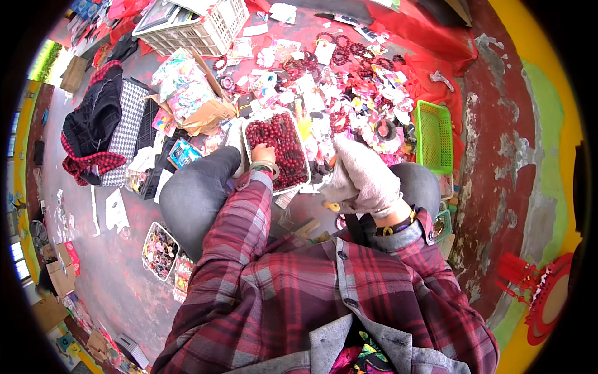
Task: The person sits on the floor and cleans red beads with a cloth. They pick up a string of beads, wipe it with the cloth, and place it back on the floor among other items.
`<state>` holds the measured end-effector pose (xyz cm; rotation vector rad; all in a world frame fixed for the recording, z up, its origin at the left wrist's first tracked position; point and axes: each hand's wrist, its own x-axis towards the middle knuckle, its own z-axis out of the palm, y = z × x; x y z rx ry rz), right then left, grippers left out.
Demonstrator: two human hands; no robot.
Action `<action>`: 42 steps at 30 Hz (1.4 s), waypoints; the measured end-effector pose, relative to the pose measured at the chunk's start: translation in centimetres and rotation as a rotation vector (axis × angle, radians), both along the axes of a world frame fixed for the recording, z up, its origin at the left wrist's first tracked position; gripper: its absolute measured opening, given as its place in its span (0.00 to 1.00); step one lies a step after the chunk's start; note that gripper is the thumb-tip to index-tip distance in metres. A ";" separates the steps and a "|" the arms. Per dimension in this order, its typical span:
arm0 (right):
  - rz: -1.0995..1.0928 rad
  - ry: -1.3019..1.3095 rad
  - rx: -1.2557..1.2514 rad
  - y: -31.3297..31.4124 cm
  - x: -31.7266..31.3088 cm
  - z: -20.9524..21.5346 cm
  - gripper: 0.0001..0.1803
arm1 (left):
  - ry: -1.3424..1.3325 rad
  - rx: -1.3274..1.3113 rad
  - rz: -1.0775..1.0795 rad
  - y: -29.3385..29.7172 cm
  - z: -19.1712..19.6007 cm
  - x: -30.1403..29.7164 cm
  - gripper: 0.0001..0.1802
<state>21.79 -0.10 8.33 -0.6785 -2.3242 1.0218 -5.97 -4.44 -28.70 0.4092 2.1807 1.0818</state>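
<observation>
I sit on the ground with my knees (199, 187) up, in a red plaid shirt. My left hand (263, 153), a pale bangle on its wrist, rests in a white tray (309, 177) filled with dark red beads (283, 143); its fingertips are hidden among them. My right hand (364, 177) wears a pale grey glove and is curled closed just right of the tray. A bit of orange (333, 161) shows at its fingers and a yellow bit (330, 206) below it; the rest of that thing is hidden.
Packets, bracelets and trinkets cover a red cloth (398, 31) ahead. A green basket (434, 137) stands at the right by a worn wall (498, 156). A cardboard box (208, 115), a white crate (205, 31), dark clothing (93, 124) and a small tray (160, 249) lie left.
</observation>
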 end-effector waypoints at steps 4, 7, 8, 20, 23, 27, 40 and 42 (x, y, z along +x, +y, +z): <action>-0.004 -0.110 -0.147 0.8 -0.7 -0.8 0.33 | -0.273 0.163 -0.008 2.2 5.6 3.2 0.14; -0.035 -0.152 -0.309 0.7 -1.7 0.6 0.30 | -0.390 0.144 0.118 2.7 8.6 4.3 0.13; -0.029 -0.134 -0.284 0.7 -1.8 0.8 0.30 | -0.419 0.123 0.147 2.5 8.7 4.3 0.14; 0.037 -0.036 -0.080 0.5 -1.6 0.6 0.35 | -0.300 0.199 0.515 -1.2 6.3 -4.9 0.04; 0.058 -0.039 -0.058 0.5 -1.5 0.7 0.38 | -0.377 0.088 0.471 -1.0 7.9 -4.3 0.04; 0.031 -0.043 -0.157 0.2 -1.5 0.9 0.38 | -0.514 0.184 0.340 -0.6 8.2 -2.8 0.08; 0.044 -0.083 -0.228 0.6 -2.1 1.4 0.34 | 0.441 -0.719 -0.729 -2.8 -3.1 -6.1 0.14; 0.022 -0.065 -0.236 0.3 -2.0 1.2 0.34 | 0.603 -0.773 -0.780 -1.2 -0.7 -4.8 0.13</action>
